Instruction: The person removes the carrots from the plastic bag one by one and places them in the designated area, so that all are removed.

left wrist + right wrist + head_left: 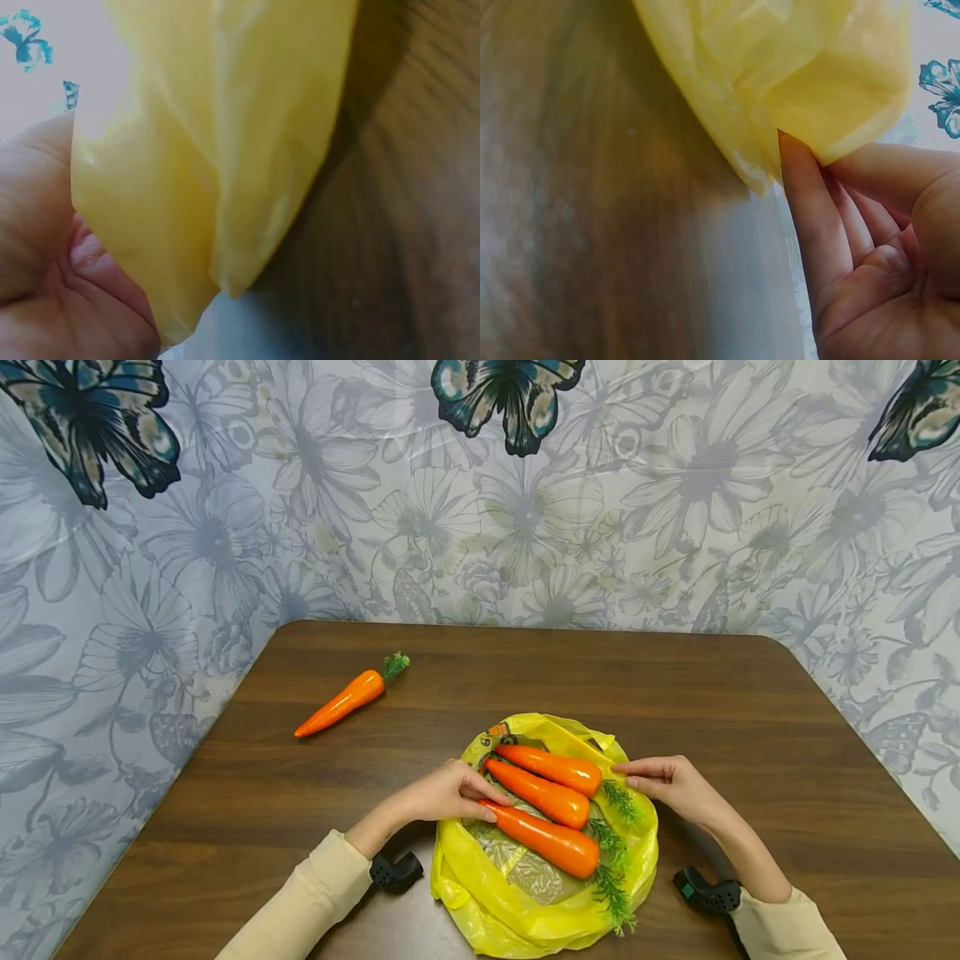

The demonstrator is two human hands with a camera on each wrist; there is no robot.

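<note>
A yellow plastic bag (480, 910) lies with its mouth spread wide, and three orange carrots with green tops rest side by side on it. The nearest carrot (551, 842) has its thin tip between the thumb and fingers of my left hand (450, 793). Yellow plastic (172, 172) hides those fingertips in the left wrist view. On the other side, my right hand (671, 785) pinches the bag's rim between thumb and forefinger, close to the leafy top (621, 802) of the farthest carrot. In the right wrist view a fold of the bag (825, 97) sits in that pinch.
Another carrot (345, 702) lies alone on the brown wooden table (720, 693), toward the back left. Behind the table hangs a pale flowered wall covering (525, 527) with teal butterflies. Black devices are strapped to both wrists.
</note>
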